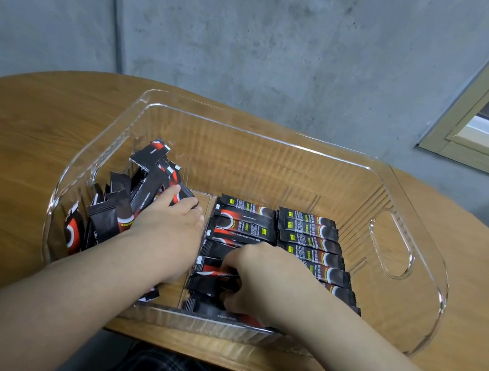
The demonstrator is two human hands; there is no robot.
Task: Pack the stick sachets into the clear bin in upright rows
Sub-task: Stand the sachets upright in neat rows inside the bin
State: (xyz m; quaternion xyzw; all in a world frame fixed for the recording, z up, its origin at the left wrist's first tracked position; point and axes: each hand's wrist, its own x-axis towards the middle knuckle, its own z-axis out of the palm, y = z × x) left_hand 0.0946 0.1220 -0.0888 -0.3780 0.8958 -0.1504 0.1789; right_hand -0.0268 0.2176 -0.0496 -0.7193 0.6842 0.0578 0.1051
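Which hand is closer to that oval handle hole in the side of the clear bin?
The right hand. It is among the middle row of sachets, nearer the handle cutout. The left hand rests on the jumbled sachets on the bin's far side.

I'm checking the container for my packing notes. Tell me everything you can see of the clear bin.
The clear bin is a see-through plastic tub with ribbed walls, rounded corners, a rolled rim and an oval handle cut-out on its right side. It stands upright on the wooden table. Inside, neat rows of sachets fill the right part and a loose pile of sachets the left. Both hands reach in: the left hand on the pile, the right hand on the rows.
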